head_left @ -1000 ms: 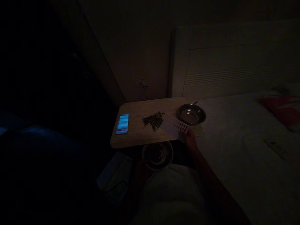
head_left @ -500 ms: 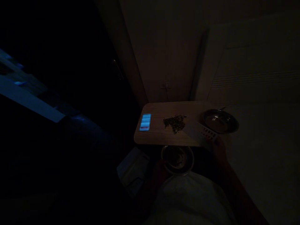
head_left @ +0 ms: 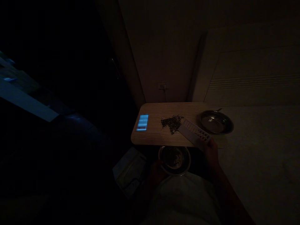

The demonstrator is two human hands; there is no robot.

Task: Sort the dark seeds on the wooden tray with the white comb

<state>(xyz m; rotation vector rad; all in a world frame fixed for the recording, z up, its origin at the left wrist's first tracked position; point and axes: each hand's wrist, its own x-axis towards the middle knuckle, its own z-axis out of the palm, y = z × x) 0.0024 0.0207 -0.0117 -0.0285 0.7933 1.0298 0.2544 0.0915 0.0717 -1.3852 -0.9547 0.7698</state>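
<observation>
The room is very dark. My right hand (head_left: 212, 150) grips a flat white card (head_left: 193, 132) by its near end, its far edge touching a pile of small dark grains (head_left: 172, 122) on a wooden table (head_left: 154, 134). My left hand (head_left: 156, 168) holds a metal bowl (head_left: 174, 157) with some grains in it, just below the table's front edge. Its fingers are barely visible.
A lit phone (head_left: 142, 122) lies on the table's left. A second metal bowl (head_left: 215, 122) sits at the table's right end by the bed (head_left: 257, 140). A wall socket (head_left: 162, 85) is behind. A pale box-like thing (head_left: 128, 170) lies on the floor at left.
The view swung left and grew darker. The card's far edge has moved closer to the grain pile. The bowl stays below the table edge.
</observation>
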